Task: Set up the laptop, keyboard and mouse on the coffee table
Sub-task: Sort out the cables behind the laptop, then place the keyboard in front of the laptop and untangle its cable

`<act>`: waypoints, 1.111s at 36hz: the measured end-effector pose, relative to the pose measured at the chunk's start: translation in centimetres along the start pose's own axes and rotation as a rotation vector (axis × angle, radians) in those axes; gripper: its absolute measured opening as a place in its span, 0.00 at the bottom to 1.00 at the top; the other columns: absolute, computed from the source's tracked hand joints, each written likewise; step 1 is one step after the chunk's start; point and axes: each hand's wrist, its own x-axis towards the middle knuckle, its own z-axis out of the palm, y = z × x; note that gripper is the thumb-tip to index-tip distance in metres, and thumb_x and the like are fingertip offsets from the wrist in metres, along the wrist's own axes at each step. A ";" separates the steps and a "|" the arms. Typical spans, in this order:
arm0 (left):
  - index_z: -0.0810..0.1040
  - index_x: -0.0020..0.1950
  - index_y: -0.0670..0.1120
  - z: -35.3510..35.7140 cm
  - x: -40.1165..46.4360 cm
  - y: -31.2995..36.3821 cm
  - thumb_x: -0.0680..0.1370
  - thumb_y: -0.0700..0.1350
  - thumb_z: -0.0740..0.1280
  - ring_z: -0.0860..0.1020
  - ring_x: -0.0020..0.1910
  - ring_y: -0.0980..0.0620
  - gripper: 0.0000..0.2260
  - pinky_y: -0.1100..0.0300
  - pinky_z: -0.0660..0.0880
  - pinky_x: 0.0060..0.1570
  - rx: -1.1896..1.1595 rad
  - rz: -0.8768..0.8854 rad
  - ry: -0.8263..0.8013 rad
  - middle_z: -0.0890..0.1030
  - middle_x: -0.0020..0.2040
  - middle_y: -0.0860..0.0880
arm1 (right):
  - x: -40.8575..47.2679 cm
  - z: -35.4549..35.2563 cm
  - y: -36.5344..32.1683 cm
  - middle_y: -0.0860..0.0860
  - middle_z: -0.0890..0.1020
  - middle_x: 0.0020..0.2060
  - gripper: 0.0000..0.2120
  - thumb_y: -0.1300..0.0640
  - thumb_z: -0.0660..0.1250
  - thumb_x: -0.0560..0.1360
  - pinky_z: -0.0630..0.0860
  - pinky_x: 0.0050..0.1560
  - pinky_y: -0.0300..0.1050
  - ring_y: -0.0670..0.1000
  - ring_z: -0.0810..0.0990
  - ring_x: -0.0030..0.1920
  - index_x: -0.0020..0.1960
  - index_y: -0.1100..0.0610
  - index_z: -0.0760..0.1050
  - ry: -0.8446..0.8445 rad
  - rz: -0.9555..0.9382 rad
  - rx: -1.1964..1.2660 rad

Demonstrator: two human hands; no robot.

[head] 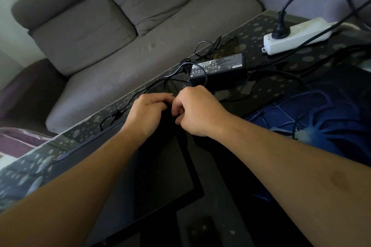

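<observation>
A dark laptop (156, 166) lies on the black speckled coffee table (261, 32), its lid edge toward the sofa. My left hand (149, 111) grips the laptop's far corner with curled fingers. Close beside it, my right hand (197, 110) pinches a thin black cable (170, 78) at that corner. This cable runs back to a black power adapter (218, 69) lying near the table's far edge. No keyboard or mouse is visible.
A white power strip (297, 36) with a black plug in it sits at the table's far right. A blue spider-pattern mat (313, 124) lies to the right of the laptop. A grey sofa (120, 32) stands behind the table.
</observation>
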 end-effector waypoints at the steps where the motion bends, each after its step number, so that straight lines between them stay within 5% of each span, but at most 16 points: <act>1: 0.89 0.51 0.58 0.1 -0.1 0.1 0.74 0.36 0.60 0.82 0.61 0.55 0.22 0.47 0.76 0.67 0.003 -0.004 0.005 0.87 0.55 0.58 | 0.0 0.1 -0.1 0.48 0.85 0.41 0.11 0.63 0.77 0.70 0.85 0.46 0.51 0.52 0.85 0.44 0.47 0.48 0.87 0.007 -0.006 -0.008; 18: 0.87 0.47 0.57 0.5 -0.5 0.9 0.75 0.32 0.61 0.84 0.51 0.56 0.22 0.48 0.80 0.58 0.045 -0.010 0.048 0.87 0.46 0.57 | -0.7 -0.4 0.0 0.50 0.85 0.47 0.11 0.61 0.75 0.73 0.84 0.51 0.53 0.54 0.85 0.50 0.53 0.49 0.86 -0.029 -0.026 -0.037; 23: 0.86 0.50 0.58 0.4 -0.5 0.4 0.72 0.32 0.65 0.81 0.60 0.56 0.22 0.49 0.77 0.65 0.023 0.006 0.103 0.85 0.56 0.59 | -1.3 -1.9 -0.3 0.46 0.85 0.45 0.21 0.69 0.70 0.70 0.85 0.51 0.53 0.50 0.84 0.50 0.57 0.50 0.85 0.003 0.051 -0.004; 31: 0.82 0.61 0.58 -1.5 -5.7 1.8 0.77 0.32 0.70 0.76 0.69 0.55 0.22 0.51 0.74 0.71 -0.109 -0.043 0.096 0.80 0.67 0.57 | -1.4 -4.2 -3.9 0.44 0.84 0.45 0.17 0.69 0.66 0.72 0.83 0.52 0.45 0.46 0.83 0.50 0.51 0.50 0.85 0.167 0.110 0.025; 36: 0.80 0.65 0.57 -5.2 -12.0 2.3 0.80 0.36 0.67 0.75 0.64 0.58 0.20 0.62 0.72 0.61 0.014 -0.096 0.077 0.77 0.66 0.59 | -3.3 -3.9 -9.1 0.44 0.85 0.46 0.20 0.69 0.62 0.78 0.74 0.45 0.31 0.42 0.83 0.48 0.50 0.47 0.86 0.051 0.072 0.031; 40: 0.81 0.66 0.56 -9.2 -17.6 1.7 0.79 0.36 0.66 0.77 0.61 0.58 0.20 0.65 0.72 0.59 0.124 -0.098 0.062 0.78 0.62 0.59 | -6.0 -1.9 -13.6 0.44 0.86 0.47 0.19 0.67 0.63 0.79 0.81 0.53 0.39 0.42 0.83 0.49 0.51 0.48 0.87 -0.066 0.003 -0.026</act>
